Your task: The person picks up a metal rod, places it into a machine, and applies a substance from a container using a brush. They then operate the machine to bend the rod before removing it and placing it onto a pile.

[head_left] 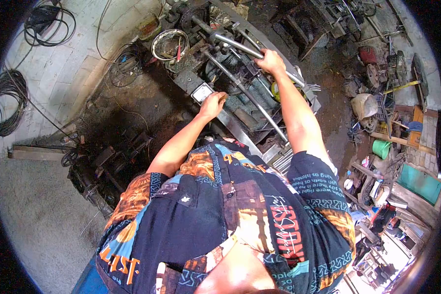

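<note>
My right hand [270, 62] is closed around a long smooth steel bar [240, 47] that runs slantwise across the top of a greasy, lathe-like machine [230, 93]. My left hand [213, 105] is at the machine's near edge, fingers curled in. Whatever those fingers hold, if anything, is hidden. Right beside it sits a small square plate with a white face [201, 92]. Between my two hands, a second, thinner metal rod [247, 93] crosses the machine. Something round and yellow-green [275, 91] shows partly beneath the right forearm.
A pale ring-shaped rim [169, 45] with a red-handled tool [179, 53] lies left of the machine. Coiled black cables [10, 103] hang on the left wall. Dark machine parts [103, 166] stand on the floor at left. A green bucket [381, 148] and piled scrap are at right.
</note>
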The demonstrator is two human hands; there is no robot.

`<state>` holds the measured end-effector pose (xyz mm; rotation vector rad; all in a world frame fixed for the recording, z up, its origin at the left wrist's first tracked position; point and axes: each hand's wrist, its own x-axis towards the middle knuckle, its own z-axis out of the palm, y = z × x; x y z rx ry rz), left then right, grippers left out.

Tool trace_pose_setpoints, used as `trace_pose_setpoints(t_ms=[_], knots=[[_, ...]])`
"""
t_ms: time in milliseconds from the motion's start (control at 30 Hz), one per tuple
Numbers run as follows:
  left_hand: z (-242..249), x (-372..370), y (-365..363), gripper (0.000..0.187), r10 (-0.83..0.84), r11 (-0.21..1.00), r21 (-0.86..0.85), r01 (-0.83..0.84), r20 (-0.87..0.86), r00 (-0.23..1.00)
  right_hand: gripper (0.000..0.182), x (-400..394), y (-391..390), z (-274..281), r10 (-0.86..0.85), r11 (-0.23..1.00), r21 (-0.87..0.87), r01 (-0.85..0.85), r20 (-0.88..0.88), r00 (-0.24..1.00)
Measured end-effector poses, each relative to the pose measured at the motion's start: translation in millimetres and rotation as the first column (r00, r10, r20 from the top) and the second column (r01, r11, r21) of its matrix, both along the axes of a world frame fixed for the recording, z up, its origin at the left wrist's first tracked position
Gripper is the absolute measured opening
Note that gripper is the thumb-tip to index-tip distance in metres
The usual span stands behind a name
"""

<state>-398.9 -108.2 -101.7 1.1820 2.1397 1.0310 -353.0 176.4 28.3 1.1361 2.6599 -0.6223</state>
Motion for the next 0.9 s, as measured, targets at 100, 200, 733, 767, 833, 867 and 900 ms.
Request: trace_pose_setpoints(t_ms=[100,200,733,767,833,867,900], knots=[[-3,1,1,0.026,0.011,1.0,-0.008,-0.011,-0.016,1.0,0.057,2,-1,-1,-0.014,1.0,0.013,0.014,-0.012,1.0],[1,1,3,0.026,0.022,0.999,-0.035,-0.022,0.008,1.0,0.054,3,2,-3,-0.002,1.0,0.009,0.002,0.01,1.0],[24,-5,7,0.025,-0.004,0.98,-0.201,-0.005,-0.042,0.999,0.049,43,21,-31,0.026,0.999,-0.017,-0.028,-0.138,0.99],[25,-7,6,0.025,0.005,0.978,-0.206,-0.013,-0.039,0.999,0.05,42,21,-27,0.043,0.998,-0.036,-0.047,-0.106,0.993],[27,-10,6,0.026,-0.05,0.981,-0.19,0.044,-0.024,0.998,0.05,42,22,-21,0.05,0.996,-0.071,-0.055,-0.077,0.996],[27,-11,6,0.027,-0.06,0.979,-0.195,0.051,-0.036,0.998,0.049,43,21,-27,0.04,0.998,-0.044,-0.046,-0.122,0.992],[26,-12,5,0.027,-0.068,0.976,-0.208,0.062,-0.025,0.997,0.048,45,22,-32,0.029,0.999,-0.017,-0.033,-0.167,0.986]])
